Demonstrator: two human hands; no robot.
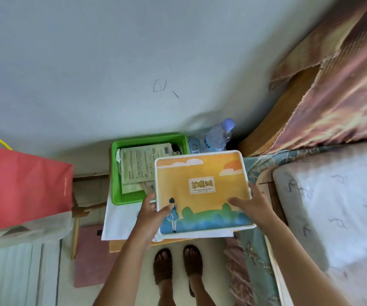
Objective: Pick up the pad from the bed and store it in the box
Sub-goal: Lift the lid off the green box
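Observation:
The pad [202, 191] is a flat rectangle with a white rim and an orange sky, green hills and a small figure printed on it. I hold it level over the bedside stand, just right of the green box [149, 138]. My left hand [151, 214] grips its near left corner, thumb on top. My right hand [252, 205] grips its near right edge. The box is open and holds printed sachets [138, 166]; the pad overlaps the box's right side. The bed [332, 195] lies to the right.
A clear water bottle [219, 134] with a blue cap stands behind the pad against the wall. White paper [120, 219] covers the stand under the box. A red paper bag [21, 186] hangs at left. My feet in brown sandals [178, 265] stand below.

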